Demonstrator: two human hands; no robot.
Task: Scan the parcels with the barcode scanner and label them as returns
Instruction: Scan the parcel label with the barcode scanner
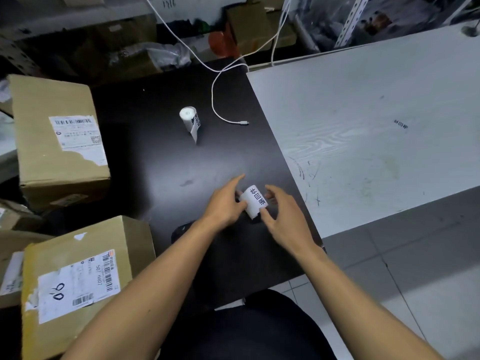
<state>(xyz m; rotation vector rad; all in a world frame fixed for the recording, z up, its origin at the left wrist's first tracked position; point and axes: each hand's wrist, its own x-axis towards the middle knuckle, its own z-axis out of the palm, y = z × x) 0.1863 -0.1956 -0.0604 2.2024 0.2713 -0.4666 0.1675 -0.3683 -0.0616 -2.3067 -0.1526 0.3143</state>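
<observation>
A white return label [254,201] with black printed characters is held above the black table [161,162]. My left hand [226,203] pinches its left edge and my right hand [283,216] pinches its right and lower edge. A roll of the same labels [189,120] stands upright farther back on the table. Two cardboard parcels with shipping labels sit at the left: one near my left arm [78,276] and one farther back [57,141]. A dark object [181,231], partly hidden under my left forearm, lies on the table; I cannot tell what it is.
A white cable [223,105] with a loose plug end lies on the black table behind the roll. A white scratched table [376,126] adjoins on the right. More boxes and bags crowd the back and left edge. Grey floor tiles show at lower right.
</observation>
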